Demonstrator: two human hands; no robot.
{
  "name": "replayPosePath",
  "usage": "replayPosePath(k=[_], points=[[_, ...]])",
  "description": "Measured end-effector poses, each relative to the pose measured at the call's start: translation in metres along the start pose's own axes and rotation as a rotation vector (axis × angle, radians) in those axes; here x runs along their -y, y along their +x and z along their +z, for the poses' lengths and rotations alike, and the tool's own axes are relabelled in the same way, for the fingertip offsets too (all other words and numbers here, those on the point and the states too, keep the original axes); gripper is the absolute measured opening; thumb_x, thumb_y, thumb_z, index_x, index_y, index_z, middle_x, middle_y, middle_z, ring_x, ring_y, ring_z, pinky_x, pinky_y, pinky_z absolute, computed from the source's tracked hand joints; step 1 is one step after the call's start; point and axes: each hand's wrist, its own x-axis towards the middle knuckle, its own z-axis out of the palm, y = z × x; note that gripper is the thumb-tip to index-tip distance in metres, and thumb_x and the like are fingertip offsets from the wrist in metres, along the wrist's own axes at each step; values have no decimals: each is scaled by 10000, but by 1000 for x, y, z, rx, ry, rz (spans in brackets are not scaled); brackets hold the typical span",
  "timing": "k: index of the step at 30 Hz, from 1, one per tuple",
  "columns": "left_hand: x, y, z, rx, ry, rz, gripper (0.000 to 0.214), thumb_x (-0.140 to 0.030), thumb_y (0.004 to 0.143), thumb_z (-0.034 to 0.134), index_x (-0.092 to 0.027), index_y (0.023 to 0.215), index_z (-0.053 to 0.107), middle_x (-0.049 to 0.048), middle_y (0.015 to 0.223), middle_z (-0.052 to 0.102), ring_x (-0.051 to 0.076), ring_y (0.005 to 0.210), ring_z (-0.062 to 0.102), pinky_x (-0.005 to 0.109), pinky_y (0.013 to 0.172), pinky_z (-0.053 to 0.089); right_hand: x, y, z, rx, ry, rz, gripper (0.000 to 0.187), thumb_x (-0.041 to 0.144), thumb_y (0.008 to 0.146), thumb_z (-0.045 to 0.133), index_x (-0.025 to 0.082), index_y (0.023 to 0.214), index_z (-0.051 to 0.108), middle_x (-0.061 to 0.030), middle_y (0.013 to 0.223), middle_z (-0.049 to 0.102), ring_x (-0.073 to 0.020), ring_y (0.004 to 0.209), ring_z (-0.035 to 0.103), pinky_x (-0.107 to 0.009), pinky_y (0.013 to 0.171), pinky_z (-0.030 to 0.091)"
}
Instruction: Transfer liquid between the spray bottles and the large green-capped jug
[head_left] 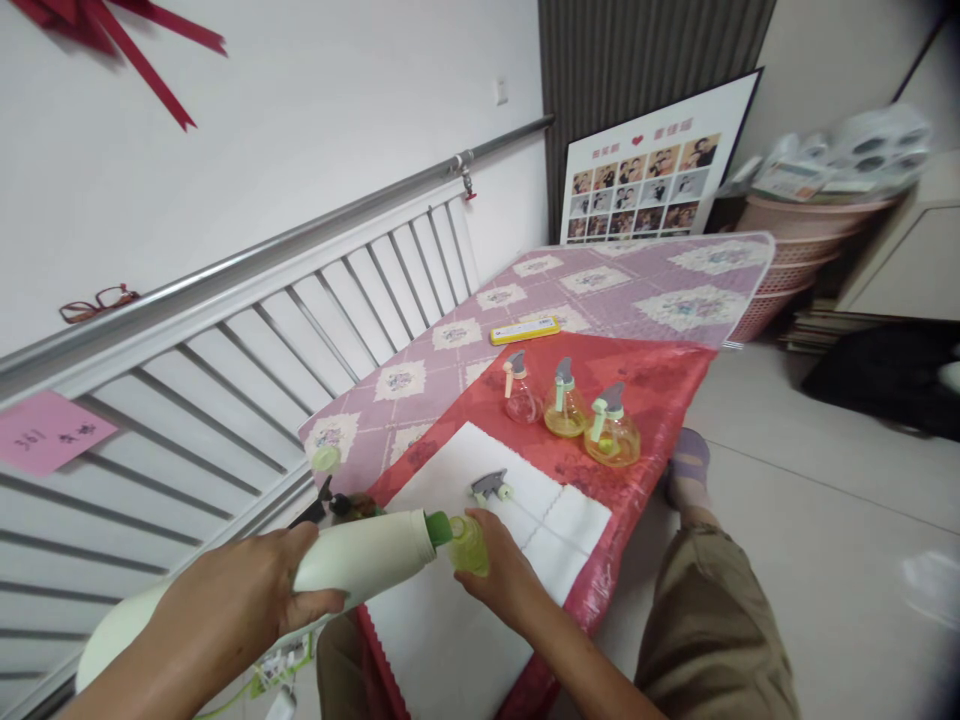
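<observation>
My left hand [255, 580] is wrapped round a large pale green thermos flask [367, 552], which lies nearly level with its green spout [439, 529] to the right. The spout meets the mouth of a small yellow-green bottle [468, 546]. That bottle is gripped in my right hand [501, 572], its base partly hidden by the fingers. Any liquid passing between the two cannot be made out. Just beyond, a grey spray head [490, 486] rests on a white mat [457, 640]. Farther back stand three spray bottles: one clear pinkish [522, 402], two with yellow liquid [566, 413] [613, 442].
A yellow flat box [525, 330] lies on the flowered tablecloth [540, 290], behind the red cloth [645, 375]. A pale green lid [326, 458] and a dark bottle [356, 505] are at the left edge. A white radiator [300, 310] borders the table; stacked baskets [787, 250] stand right.
</observation>
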Motion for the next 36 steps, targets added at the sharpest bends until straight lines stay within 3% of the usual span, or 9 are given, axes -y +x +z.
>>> replayPosePath(k=[36], points=[[1,2,2,-9,2,10,420,-657,766,444,-300,944,573,24,852,712,288,808,671,330,627,400,-3,-1,1,-5,-6,-7,751,187,613,709,223,1293,394,-97,1314,481,-265,1236,458,-433,1060,366]])
